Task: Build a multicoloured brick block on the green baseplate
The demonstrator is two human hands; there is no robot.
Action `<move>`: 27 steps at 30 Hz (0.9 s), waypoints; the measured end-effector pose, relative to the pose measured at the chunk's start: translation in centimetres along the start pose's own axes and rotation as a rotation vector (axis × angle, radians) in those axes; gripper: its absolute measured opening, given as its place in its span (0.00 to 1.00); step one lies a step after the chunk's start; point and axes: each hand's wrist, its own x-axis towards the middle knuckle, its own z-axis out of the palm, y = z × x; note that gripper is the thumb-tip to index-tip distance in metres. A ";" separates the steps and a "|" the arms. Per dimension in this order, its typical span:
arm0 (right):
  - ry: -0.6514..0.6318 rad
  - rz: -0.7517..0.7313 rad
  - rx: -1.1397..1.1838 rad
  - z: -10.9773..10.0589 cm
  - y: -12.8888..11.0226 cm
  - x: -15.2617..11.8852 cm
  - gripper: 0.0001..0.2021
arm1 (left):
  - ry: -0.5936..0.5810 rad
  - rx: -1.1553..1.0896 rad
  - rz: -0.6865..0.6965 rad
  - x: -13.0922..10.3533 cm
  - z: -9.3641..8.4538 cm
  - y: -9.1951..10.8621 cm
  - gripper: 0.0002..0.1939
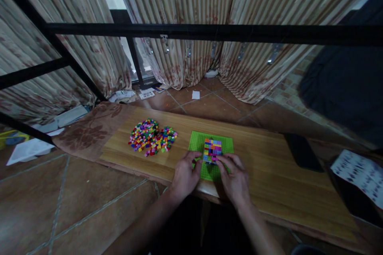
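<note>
A green studded baseplate [196, 140] lies on the wooden board, with a block of many-coloured small bricks [212, 148] standing on its middle. My left hand [186, 172] is at the block's left side, thumb and forefinger curled with a small gap between them; nothing shows in that gap. On the right, my right hand [235, 175] pinches a small pink brick [214, 159] at the block's near right corner. A loose heap of mixed small bricks [145, 135] lies to the left of the baseplate.
The wooden board [275, 183] rests on a brown patterned cloth [89, 131]. A dark flat object [303, 152] lies at its right end, near a printed sheet [359, 173]. Beyond stand a black metal frame [191, 32] and striped curtains [179, 0].
</note>
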 end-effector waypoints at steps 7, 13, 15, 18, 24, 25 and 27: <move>0.050 -0.021 -0.101 1.3 1.0 -0.4 0.12 | 0.053 0.142 0.118 1.8 1.2 0.2 0.12; 0.071 -0.034 -0.144 1.5 1.6 -0.5 0.12 | 0.021 0.175 0.105 2.5 1.9 0.1 0.12; 0.067 -0.029 -0.134 1.5 1.7 -0.5 0.12 | 0.021 0.175 0.102 2.6 1.9 0.1 0.12; 0.071 -0.008 -0.115 1.4 1.7 -0.6 0.12 | 0.032 0.183 0.102 2.8 2.0 -0.1 0.13; 0.093 0.031 -0.051 1.4 1.5 -1.0 0.13 | 0.049 0.199 0.078 2.8 2.2 -0.4 0.14; 0.089 0.035 -0.044 1.4 1.5 -1.0 0.13 | 0.048 0.199 0.074 2.8 2.2 -0.5 0.14; 0.087 0.034 -0.042 1.5 1.3 -1.1 0.13 | 0.045 0.196 0.074 2.8 2.2 -0.5 0.14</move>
